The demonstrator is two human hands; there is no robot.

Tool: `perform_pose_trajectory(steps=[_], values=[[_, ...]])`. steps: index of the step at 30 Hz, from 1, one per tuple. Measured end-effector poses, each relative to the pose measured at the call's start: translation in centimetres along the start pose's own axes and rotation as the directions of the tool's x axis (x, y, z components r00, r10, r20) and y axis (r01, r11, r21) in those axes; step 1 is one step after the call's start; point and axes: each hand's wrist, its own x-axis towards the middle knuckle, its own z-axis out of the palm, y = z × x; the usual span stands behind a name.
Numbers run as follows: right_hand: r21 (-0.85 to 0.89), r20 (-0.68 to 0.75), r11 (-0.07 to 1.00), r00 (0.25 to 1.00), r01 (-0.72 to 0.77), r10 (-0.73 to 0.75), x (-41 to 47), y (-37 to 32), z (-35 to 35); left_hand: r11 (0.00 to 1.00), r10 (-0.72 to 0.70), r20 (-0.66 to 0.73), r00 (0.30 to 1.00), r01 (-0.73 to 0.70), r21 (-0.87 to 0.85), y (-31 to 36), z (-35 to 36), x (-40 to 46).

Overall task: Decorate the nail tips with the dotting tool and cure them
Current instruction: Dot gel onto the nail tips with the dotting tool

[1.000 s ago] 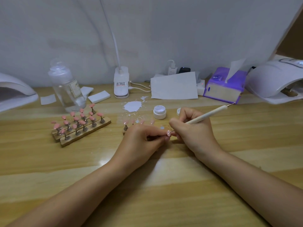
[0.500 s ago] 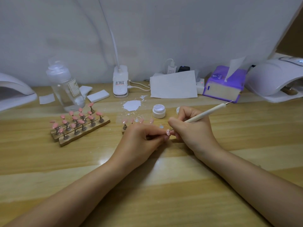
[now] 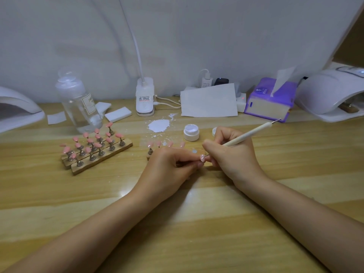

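Left hand (image 3: 169, 166) pinches a pink nail tip (image 3: 202, 158) low over the surface (image 3: 177, 223), right hand (image 3: 234, 154) grips the dotting tool (image 3: 248, 135), its point touching that tip.

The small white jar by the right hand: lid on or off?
Off. The white jar stands upright with its pale contents showing at the open top; what looks like its lid lies beside it.

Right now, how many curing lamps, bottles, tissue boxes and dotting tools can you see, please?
Curing lamps: 2
Bottles: 1
Tissue boxes: 1
Dotting tools: 1
Total: 5
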Motion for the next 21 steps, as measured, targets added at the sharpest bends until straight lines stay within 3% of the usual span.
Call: perform_pose_trajectory(steps=[21], values=[[-0.024,-0.015,1.000,1.000,0.000,0.000,0.03,0.10,-0.03,0.999,-0.004,-0.018,1.000,0.004,0.044,-0.32,-0.03,0.07]])
